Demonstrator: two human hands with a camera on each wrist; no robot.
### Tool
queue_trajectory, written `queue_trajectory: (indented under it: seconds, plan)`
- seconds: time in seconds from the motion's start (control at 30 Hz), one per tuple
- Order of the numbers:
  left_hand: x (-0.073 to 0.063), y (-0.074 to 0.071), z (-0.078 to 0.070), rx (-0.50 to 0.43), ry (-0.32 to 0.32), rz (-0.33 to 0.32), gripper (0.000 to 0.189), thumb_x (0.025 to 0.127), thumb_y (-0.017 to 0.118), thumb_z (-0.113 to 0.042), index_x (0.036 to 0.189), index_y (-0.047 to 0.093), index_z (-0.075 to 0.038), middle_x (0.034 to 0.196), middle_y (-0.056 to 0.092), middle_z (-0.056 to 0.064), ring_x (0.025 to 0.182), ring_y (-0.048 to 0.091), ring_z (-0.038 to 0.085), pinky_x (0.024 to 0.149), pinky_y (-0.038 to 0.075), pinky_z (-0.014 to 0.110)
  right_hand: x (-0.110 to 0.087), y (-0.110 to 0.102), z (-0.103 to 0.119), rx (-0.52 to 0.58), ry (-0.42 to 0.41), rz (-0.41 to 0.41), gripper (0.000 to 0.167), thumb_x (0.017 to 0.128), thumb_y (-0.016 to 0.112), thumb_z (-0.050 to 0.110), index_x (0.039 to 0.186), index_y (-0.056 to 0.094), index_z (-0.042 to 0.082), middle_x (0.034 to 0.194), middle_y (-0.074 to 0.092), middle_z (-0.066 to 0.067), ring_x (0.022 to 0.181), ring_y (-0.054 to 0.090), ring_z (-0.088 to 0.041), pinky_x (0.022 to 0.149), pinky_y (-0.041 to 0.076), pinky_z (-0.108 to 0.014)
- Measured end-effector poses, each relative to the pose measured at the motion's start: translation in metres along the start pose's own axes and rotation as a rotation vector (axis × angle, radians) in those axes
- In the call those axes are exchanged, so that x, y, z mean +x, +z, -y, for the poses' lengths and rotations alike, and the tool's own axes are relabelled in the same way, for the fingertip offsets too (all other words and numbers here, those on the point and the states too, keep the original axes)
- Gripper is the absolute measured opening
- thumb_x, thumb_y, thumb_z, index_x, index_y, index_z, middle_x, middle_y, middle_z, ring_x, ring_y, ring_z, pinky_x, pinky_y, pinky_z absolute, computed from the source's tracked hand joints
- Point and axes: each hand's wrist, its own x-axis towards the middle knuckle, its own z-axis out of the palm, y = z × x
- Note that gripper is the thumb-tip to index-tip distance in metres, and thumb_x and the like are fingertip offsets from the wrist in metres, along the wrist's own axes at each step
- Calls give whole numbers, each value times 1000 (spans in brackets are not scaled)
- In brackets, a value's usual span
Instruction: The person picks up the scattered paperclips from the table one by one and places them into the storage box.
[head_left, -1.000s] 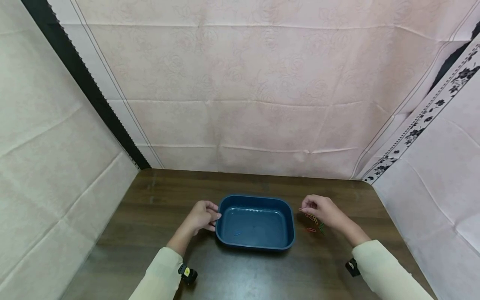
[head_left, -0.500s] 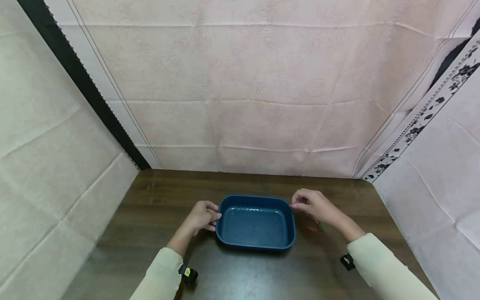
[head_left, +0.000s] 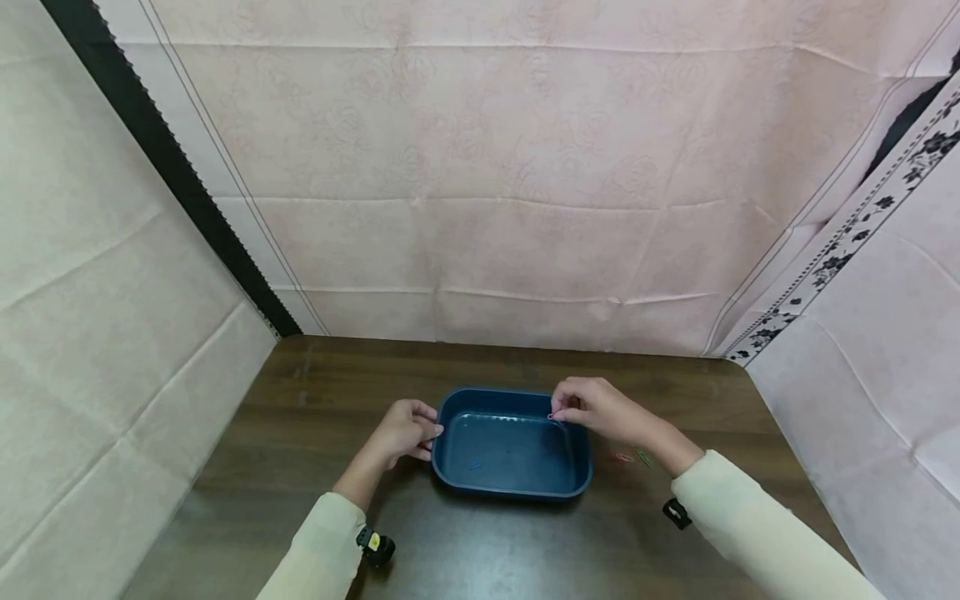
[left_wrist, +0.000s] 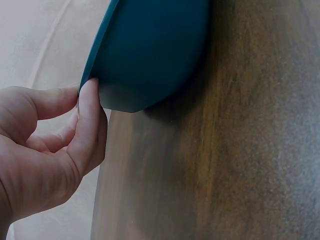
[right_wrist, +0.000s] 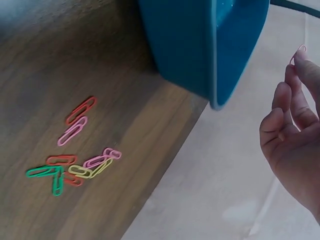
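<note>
My left hand [head_left: 407, 432] pinches the left rim of a dark blue rectangular tray [head_left: 510, 479] between thumb and fingers; the left wrist view shows its fingertips [left_wrist: 90, 90] right at the edge. Over the tray's back right corner is my right hand [head_left: 600, 410], pinching a small pinkish paper clip [right_wrist: 301, 48] between thumb and forefinger. A blue paper clip [head_left: 475, 466] lies on the tray floor, at its left. In the right wrist view, several paper clips lie loose on the table: red [right_wrist: 81, 110], pink [right_wrist: 72, 131], yellow [right_wrist: 102, 167] and green [right_wrist: 57, 184].
The brown wooden table [head_left: 300, 483] carries the tray near its middle, with the loose clips right of it. Pale cloth [head_left: 525, 208] hangs behind the table's far edge, and more cloth stands at both sides. Each wrist wears a small black camera.
My right hand has moved left with the paper clip, from beside the loose clips to over the tray's right side. The left hand and the tray have stayed put.
</note>
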Motion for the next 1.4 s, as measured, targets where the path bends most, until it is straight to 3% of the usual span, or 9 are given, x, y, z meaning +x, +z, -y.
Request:
queue_trajectory:
  seconds: [0.4,0.73,0.97,1.4]
  plan:
    - [1,0,3,0,0,4,24,100,65,-3,121,59,6,100,67,23,74,64,24,65,66,36,18,12,17,-27,-35,89,5,98,71,19,95,68,22,94,65,8,82,58,-8,71,57,-23]
    - [1,0,2,1,1,0,23,100,65,-3,121,60,5,101,67,23,74,64,24,65,65,36,29,24,19,-55,-46,186,7,99,70,22,93,66,25,93,62,10,83,59,-7,73,58,-22]
    - [0,1,0,-1,18,-2,24,100,63,-3,122,59,7,102,67,24,72,64,23,64,65,35,38,29,23,-104,-102,225,5,98,71,21,94,68,21,90,62,9,80,58,-5,72,57,-19]
    - [0,0,1,0,10,-3,23,100,64,-3,121,60,6,100,67,23,70,64,22,63,65,35,51,46,30,-124,-87,354,9,99,71,20,92,66,21,88,63,11,77,57,-4,70,55,-18]
